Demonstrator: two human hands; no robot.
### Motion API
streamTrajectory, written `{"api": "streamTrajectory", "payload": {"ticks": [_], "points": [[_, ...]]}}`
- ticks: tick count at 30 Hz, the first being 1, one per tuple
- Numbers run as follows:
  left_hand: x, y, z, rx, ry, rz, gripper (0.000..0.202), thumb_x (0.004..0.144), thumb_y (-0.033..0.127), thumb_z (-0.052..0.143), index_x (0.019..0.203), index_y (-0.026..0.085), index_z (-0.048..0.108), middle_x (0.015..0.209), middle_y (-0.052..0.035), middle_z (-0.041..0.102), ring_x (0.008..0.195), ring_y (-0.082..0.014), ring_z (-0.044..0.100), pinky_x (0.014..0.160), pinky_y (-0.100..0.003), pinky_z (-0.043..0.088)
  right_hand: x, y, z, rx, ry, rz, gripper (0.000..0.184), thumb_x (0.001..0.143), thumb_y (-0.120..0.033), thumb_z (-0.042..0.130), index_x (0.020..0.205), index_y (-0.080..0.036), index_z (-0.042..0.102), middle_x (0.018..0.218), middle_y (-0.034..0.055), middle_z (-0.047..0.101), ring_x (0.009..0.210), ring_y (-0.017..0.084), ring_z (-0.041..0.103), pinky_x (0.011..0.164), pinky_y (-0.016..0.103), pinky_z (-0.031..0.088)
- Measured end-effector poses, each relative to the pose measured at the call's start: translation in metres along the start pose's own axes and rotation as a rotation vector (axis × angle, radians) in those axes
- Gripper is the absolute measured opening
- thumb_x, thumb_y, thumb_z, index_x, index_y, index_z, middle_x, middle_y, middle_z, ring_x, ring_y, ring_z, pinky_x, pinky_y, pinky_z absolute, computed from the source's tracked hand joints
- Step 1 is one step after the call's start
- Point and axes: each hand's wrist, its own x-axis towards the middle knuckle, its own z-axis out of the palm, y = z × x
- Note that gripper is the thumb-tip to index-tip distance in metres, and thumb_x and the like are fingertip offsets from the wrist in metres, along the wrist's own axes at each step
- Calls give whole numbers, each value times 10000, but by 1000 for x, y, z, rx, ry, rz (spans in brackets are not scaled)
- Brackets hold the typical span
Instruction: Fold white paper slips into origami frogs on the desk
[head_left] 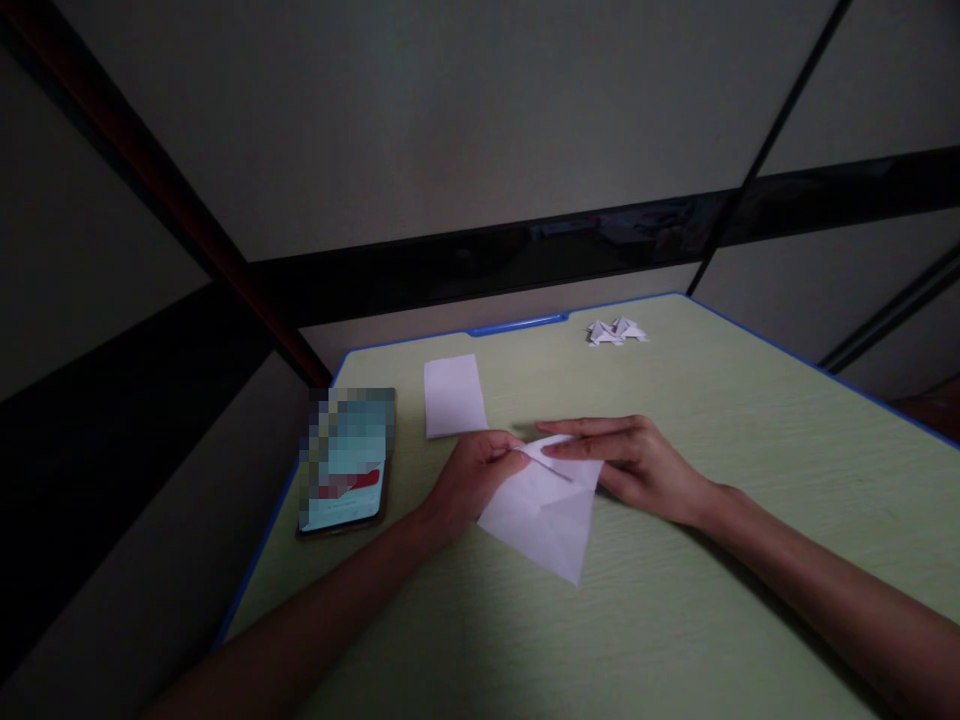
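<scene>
A white sheet of paper (546,515), creased and partly folded, lies on the pale green table (675,600) in front of me. My left hand (474,475) is closed, pinching the paper's upper left edge. My right hand (637,462) rests on the paper's top right part with its fingers stretched flat, pressing it down. The two hands nearly meet at the paper's top corner.
A phone (346,462) with a lit screen lies at the table's left edge. A second white paper (454,396) lies behind my left hand. Small folded paper pieces (616,331) sit near the far edge, beside a blue bar (517,324). Walls stand behind.
</scene>
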Motion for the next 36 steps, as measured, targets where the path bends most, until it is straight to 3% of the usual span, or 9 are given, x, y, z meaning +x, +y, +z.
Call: {"api": "streamTrajectory", "payload": {"ticks": [13,18,23,26,30,33,36], "points": [[4,2,-2,-99,74,17,156,602,270,514,520,138,498,450,39,424,432,-70,372,415,-193,254,1,-3,2,-55,16,-48,406,651,13,448,967,-174,620,1117,77,562,964,158,563,759,280,477],[2,2,-2,30,-24,30,308,670,368,487,468,140,447,427,37,394,399,-62,332,392,-196,208,1,-3,4,-33,7,-72,397,662,5,441,963,-183,619,1118,73,563,984,161,551,765,289,474],[2,-3,0,201,6,110,295,703,347,465,497,136,463,450,40,391,420,-65,334,397,-193,201,2,-4,0,31,-11,-42,448,646,23,427,1000,-194,596,1155,58,537,1016,161,525,805,309,444],[2,-4,0,275,67,194,312,722,331,446,472,145,418,457,47,350,430,-63,305,408,-196,204,2,-4,-7,175,-51,38,494,637,8,427,1069,-198,548,1166,49,527,1046,178,496,842,335,410],[0,-3,1,345,133,256,323,746,326,419,477,149,402,467,46,342,442,-67,306,424,-201,214,4,-4,-12,499,-14,247,369,709,-77,390,1031,-162,550,871,47,640,781,149,585,676,286,454],[-4,-2,2,430,128,302,322,762,309,414,487,142,426,472,43,347,458,-68,319,439,-200,226,7,-6,-6,483,124,367,171,742,-186,473,869,-140,577,852,54,610,711,124,552,596,238,431],[-8,-1,4,504,105,346,303,775,296,412,538,131,504,484,39,381,473,-67,343,450,-194,238,10,-10,4,455,58,411,168,717,-286,549,793,-136,550,664,8,559,570,93,492,478,199,376]]}}
